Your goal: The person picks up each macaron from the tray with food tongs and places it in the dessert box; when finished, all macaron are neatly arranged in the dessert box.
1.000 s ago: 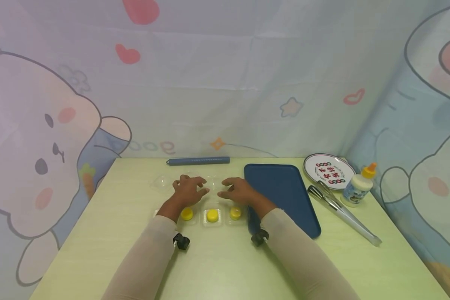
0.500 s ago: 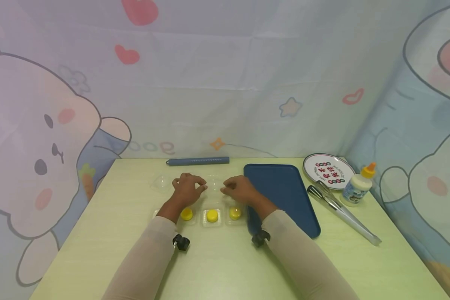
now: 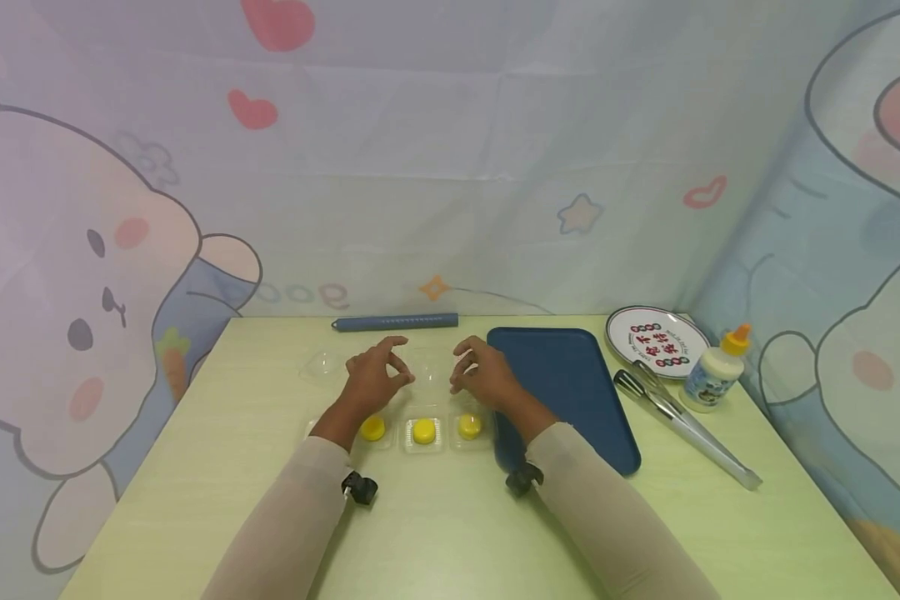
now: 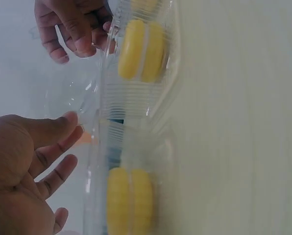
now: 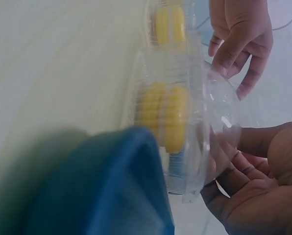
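Both hands flank the clear domed plastic lid (image 3: 429,373) of the middle small box. With thumb and forefinger my left hand (image 3: 371,383) pinches the lid's left edge, its other fingers spread apart. The right hand (image 3: 486,379) holds the opposite edge, its fingertips partly seen through the plastic in the right wrist view. A yellow macaron (image 3: 424,431) sits in the ridged clear base (image 3: 423,448) in front of the lid. Beside it, another yellow macaron (image 3: 372,427) lies in the box to the left, partly behind the left wrist. The right-hand box (image 3: 471,442) also contains a yellow macaron.
A dark blue tray (image 3: 562,375) lies right of the boxes, under the right forearm. Farther right are metal tongs (image 3: 690,429), a printed plate (image 3: 656,337) and a yellow-capped bottle (image 3: 712,375). A blue-grey stick (image 3: 395,322) lies at the back; another clear lid (image 3: 325,364) is at left.
Thumbs and forefingers have drawn together on the lid's edges. The left hand's other fingers have lifted and spread, and the right hand has shifted slightly right. The boxes stay in place.
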Motion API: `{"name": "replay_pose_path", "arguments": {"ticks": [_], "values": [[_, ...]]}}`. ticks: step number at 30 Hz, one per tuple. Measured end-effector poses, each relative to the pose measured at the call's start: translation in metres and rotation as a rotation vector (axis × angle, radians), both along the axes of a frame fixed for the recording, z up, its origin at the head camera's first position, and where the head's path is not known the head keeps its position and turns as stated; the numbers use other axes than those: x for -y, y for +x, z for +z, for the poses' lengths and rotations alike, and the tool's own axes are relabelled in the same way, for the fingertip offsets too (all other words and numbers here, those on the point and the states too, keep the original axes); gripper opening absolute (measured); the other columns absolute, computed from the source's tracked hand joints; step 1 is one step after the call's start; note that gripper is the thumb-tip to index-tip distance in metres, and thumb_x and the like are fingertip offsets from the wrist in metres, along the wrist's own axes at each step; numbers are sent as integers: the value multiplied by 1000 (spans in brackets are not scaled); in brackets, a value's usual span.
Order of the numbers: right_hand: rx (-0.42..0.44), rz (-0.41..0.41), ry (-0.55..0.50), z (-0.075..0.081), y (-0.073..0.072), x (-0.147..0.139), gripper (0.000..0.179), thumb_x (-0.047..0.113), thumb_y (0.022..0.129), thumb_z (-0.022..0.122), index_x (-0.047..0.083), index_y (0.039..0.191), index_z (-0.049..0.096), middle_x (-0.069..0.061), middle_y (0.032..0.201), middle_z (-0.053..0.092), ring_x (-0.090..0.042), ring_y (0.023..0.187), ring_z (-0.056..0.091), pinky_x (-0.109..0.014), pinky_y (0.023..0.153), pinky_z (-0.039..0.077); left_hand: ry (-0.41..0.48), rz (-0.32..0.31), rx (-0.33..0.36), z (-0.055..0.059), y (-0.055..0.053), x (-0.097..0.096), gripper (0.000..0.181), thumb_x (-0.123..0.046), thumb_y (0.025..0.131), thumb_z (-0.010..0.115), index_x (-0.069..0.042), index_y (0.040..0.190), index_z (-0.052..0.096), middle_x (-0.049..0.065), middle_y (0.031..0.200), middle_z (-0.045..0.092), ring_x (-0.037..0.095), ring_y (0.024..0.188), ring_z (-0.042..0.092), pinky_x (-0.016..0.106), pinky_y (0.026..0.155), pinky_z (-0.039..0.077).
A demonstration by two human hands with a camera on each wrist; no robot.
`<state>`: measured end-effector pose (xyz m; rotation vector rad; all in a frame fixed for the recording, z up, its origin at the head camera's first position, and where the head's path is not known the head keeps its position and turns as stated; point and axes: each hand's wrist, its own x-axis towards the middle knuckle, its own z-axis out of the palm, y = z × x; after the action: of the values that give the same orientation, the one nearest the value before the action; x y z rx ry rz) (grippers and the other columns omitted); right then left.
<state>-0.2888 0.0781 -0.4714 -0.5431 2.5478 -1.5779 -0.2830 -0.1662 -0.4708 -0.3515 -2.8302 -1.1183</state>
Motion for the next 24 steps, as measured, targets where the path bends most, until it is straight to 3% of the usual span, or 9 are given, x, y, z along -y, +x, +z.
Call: {"name": "replay_pose_path", "arguments": {"ticks": [3, 5, 8, 10, 13, 17, 21, 24], "values": [[-42, 5, 55, 1, 0, -1, 42, 1, 103, 72, -2, 144, 61, -14, 102, 75, -27, 87, 81, -37, 81, 65, -21, -20, -18, 2, 2, 2, 51, -18, 102, 77, -10, 151, 63, 7, 111, 84, 41, 137, 64, 73, 122, 25], [-68, 10, 93, 3, 2, -2, 38, 4, 104, 72, -2, 141, 66, -14, 103, 77, -23, 85, 79, -33, 77, 62, -19, -38, -40, 4, 5, 3, 43, -17, 104, 75, -9, 146, 68, 8, 112, 84, 38, 127, 68, 68, 117, 36], [-80, 20, 117, 5, 5, -3, 31, 6, 106, 70, -4, 135, 72, -16, 109, 78, -21, 83, 78, -28, 71, 58, 29, -73, -59, 7, 9, 4, 35, -13, 107, 70, -7, 141, 72, 12, 111, 84, 32, 106, 76, 56, 101, 56], [-75, 23, 107, 6, 7, -4, 30, 6, 106, 70, -5, 133, 73, -18, 113, 79, -25, 83, 79, -26, 70, 56, 67, -103, -55, 8, 12, 5, 32, -11, 109, 66, -4, 139, 72, 14, 109, 84, 27, 93, 78, 50, 88, 63], [-87, 21, 95, 5, 9, -6, 29, 9, 108, 68, -5, 132, 74, -21, 116, 80, -30, 85, 81, -27, 70, 54, 97, -147, -51, 9, 15, 6, 30, -10, 110, 63, -1, 138, 72, 16, 111, 84, 21, 84, 80, 50, 90, 65], [-120, 15, 109, 3, 11, -8, 28, 20, 110, 67, 0, 127, 78, -19, 115, 82, -31, 89, 82, -36, 80, 60, 126, -180, -68, 10, 18, 7, 27, -13, 110, 66, -2, 134, 74, 16, 115, 83, 23, 92, 83, 54, 97, 64], [-126, 18, 107, 3, 13, -10, 27, 30, 110, 68, 8, 120, 80, -13, 114, 82, -30, 96, 82, -49, 96, 63, 130, -202, -94, 12, 21, 9, 24, -19, 109, 69, -6, 128, 78, 12, 114, 84, 28, 98, 82, 52, 93, 64], [-126, 19, 108, 3, 15, -11, 24, 32, 108, 71, 13, 116, 82, -7, 114, 81, -27, 102, 81, -50, 99, 63, 102, -206, -111, 12, 24, 11, 23, -23, 108, 71, -8, 123, 81, 7, 111, 85, 27, 98, 80, 50, 92, 64]]}}
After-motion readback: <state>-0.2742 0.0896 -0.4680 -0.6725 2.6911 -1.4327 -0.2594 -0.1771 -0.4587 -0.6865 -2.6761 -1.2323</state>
